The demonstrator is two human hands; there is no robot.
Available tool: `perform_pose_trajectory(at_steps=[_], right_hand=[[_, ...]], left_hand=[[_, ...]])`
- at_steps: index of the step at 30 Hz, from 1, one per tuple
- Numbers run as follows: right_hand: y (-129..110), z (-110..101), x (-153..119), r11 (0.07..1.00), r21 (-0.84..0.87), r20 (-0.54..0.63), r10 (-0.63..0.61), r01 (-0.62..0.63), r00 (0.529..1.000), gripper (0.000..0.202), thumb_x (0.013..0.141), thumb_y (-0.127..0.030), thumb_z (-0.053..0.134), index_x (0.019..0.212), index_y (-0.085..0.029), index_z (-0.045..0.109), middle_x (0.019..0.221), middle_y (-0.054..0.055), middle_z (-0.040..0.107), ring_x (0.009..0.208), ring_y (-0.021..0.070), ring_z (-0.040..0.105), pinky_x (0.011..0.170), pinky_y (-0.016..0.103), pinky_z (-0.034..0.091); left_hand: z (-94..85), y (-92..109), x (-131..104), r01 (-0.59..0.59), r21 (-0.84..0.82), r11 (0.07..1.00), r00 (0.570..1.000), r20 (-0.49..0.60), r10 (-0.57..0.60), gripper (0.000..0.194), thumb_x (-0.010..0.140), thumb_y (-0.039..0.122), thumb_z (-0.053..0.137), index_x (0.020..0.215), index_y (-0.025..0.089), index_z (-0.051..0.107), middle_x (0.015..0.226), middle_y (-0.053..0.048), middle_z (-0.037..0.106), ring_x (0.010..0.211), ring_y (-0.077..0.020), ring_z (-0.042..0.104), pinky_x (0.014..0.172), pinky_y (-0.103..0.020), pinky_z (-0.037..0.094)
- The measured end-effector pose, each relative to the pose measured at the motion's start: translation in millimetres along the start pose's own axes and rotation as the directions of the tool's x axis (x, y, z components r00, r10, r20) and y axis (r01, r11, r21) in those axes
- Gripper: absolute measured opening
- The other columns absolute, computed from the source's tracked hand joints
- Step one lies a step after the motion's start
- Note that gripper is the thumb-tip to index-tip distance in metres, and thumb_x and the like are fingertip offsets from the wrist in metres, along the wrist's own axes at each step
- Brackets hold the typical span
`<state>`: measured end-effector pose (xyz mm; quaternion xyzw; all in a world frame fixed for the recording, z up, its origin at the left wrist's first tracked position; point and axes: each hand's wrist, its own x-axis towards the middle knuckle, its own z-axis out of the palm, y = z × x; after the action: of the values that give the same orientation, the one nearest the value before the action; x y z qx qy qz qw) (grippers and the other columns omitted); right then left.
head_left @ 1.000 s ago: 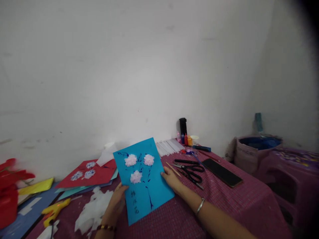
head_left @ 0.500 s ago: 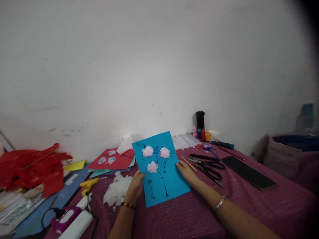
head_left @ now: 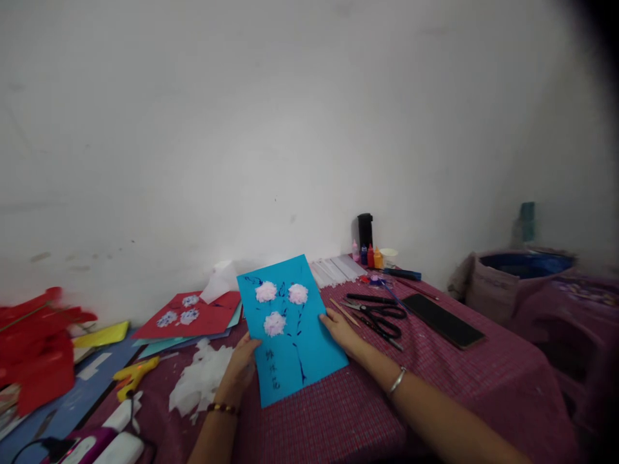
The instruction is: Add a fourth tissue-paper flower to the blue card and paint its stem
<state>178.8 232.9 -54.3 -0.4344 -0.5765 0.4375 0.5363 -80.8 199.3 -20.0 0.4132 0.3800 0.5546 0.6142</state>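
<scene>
A blue sheet (head_left: 309, 348) is tilted up above the checked tablecloth. It bears three pale pink fluffy flowers, dark painted stems and leaves, and handwritten characters at the lower left. My left hand (head_left: 243, 364) pinches its left edge, with a beaded bracelet on the wrist. Closed on the right edge is my right hand (head_left: 344, 332), with a silver bangle on that wrist. White crumpled paper (head_left: 200, 377) lies left of my left hand. Behind it, a red sheet (head_left: 207, 317) with three blue-and-white flowers rests on other coloured sheets.
Black scissors (head_left: 380, 312), a wooden stick and a dark board (head_left: 442, 320) lie on the right. Paint bottles (head_left: 370, 256) stand near the wall by white strips (head_left: 338, 269). A yellow glue gun (head_left: 135, 374), power strip and red material (head_left: 43, 348) are on the left.
The view has turned to the right, so the table, sheet and hands appear further left. Both hands still hold the blue sheet at about the same tilt.
</scene>
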Motion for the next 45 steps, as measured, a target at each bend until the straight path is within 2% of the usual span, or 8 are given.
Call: perform_pose_trajectory(at_steps=[6, 20, 29, 45], right_hand=[[-2.7, -0.2, -1.3, 1.000, -0.013, -0.008, -0.003, 0.003, 1.000, 0.040, 0.080, -0.055, 0.054, 0.094, -0.020, 0.066, 0.090, 0.006, 0.071, 0.093, 0.0281, 0.062, 0.084, 0.041, 0.049], [-5.8, 1.2, -1.2, 1.000, 0.005, -0.007, -0.004, 0.004, 1.000, 0.036, 0.078, -0.053, 0.056, 0.089, -0.020, 0.066, 0.088, 0.006, 0.071, 0.091, 0.0275, 0.063, 0.083, 0.040, 0.050], [-2.3, 1.8, -0.4, 0.999, 0.039, 0.013, -0.008, 0.007, 1.000, 0.039, 0.077, -0.056, 0.054, 0.091, -0.020, 0.064, 0.095, 0.006, 0.071, 0.094, 0.0273, 0.063, 0.086, 0.041, 0.049], [0.1, 0.8, 0.5, 0.999, 0.040, 0.030, -0.012, 0.011, 0.999, 0.045, 0.075, -0.060, 0.054, 0.092, -0.019, 0.064, 0.093, 0.007, 0.070, 0.091, 0.0278, 0.063, 0.083, 0.042, 0.050]], left_hand=[[3.3, 2.8, -2.2, 0.005, 0.014, 1.000, 1.000, -0.023, -0.005, 0.042, 0.054, 0.022, 0.076, 0.095, 0.017, 0.066, 0.087, -0.009, 0.075, 0.085, -0.0336, 0.070, 0.080, -0.047, 0.054], [1.3, 1.6, -0.8, -0.005, 0.017, 1.000, 1.000, -0.014, 0.006, 0.049, 0.054, 0.022, 0.077, 0.102, 0.013, 0.065, 0.088, -0.010, 0.075, 0.086, -0.0326, 0.070, 0.081, -0.045, 0.054], [1.0, 1.3, -0.6, -0.011, 0.009, 1.000, 1.000, -0.001, 0.011, 0.047, 0.055, 0.022, 0.076, 0.100, 0.015, 0.065, 0.088, -0.009, 0.075, 0.088, -0.0327, 0.070, 0.084, -0.046, 0.053], [-3.0, -1.8, 2.1, -0.011, 0.014, 1.000, 1.000, -0.007, 0.011, 0.045, 0.058, 0.023, 0.076, 0.101, 0.016, 0.063, 0.090, -0.008, 0.075, 0.087, -0.0291, 0.070, 0.084, -0.046, 0.053]])
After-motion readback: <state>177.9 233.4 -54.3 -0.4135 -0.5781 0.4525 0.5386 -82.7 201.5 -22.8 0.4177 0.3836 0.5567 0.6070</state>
